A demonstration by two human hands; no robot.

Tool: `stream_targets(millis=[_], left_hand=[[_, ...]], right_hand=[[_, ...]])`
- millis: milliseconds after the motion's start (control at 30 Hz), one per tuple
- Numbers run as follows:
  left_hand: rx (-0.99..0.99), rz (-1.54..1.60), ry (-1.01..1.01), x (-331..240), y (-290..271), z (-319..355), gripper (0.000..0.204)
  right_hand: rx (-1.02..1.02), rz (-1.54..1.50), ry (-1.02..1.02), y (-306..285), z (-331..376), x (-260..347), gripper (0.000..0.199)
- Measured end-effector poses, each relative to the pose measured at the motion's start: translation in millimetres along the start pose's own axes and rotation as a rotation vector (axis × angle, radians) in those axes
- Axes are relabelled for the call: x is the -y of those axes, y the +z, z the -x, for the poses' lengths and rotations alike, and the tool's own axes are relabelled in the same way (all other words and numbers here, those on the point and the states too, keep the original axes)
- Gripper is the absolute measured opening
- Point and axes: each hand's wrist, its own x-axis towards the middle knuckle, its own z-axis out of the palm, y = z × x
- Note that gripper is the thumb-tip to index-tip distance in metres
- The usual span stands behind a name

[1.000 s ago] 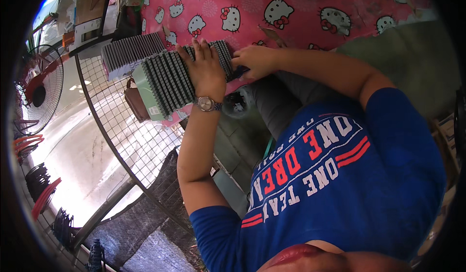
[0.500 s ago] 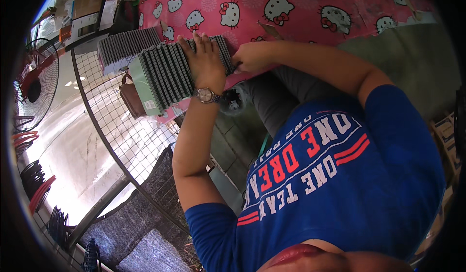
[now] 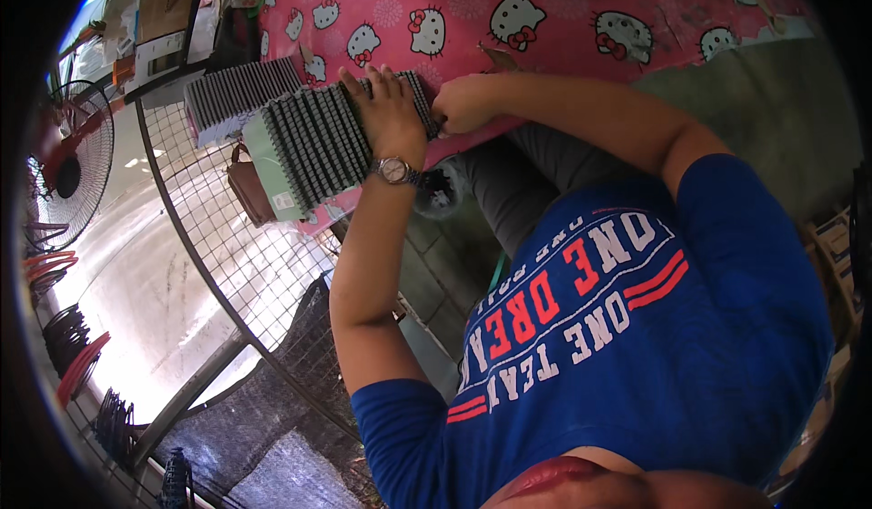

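Observation:
A row of spiral-bound notebooks [image 3: 313, 141] is packed together on the table's left part, coils facing up. A pale green cover [image 3: 271, 168] shows at its left end. Across the coils near the right end lies my left hand [image 3: 392, 123], fingers stretched out flat; a wristwatch is on that wrist. My right hand [image 3: 468, 103] is closed at the right end of the row, its fingertips against the last coils. What it pinches there is too small to make out.
Behind the row stands a second stack of spiral-bound notebooks [image 3: 241, 91]. A pink patterned tablecloth [image 3: 472, 46] covers the table. At the left are a brown bag [image 3: 250, 187], a wire mesh panel [image 3: 209, 209] and a standing fan [image 3: 73, 164]. Black and red coils [image 3: 82, 364] hang at the lower left.
The view has shifted slightly. Both hands keep nearly the same places on the notebooks, and nothing else has visibly moved.

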Motion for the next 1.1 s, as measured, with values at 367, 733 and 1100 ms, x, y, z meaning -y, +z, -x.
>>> stream_targets(millis=[367, 733, 1100], left_hand=[[0.011, 0.037, 0.013, -6.6, 6.1, -10.6, 0.054], [-0.135, -0.001, -0.017, -13.4, 21.5, -12.9, 0.057], [-0.147, 0.033, -0.022, -13.3, 22.1, -14.3, 0.053]], right_hand=[[-0.422, 0.380, -0.291, 12.9, 3.8, -17.8, 0.052], [-0.396, 0.451, -0.278, 13.8, 9.1, -21.6, 0.050], [-0.078, 0.198, 0.026, -10.0, 9.7, 6.2, 0.043]])
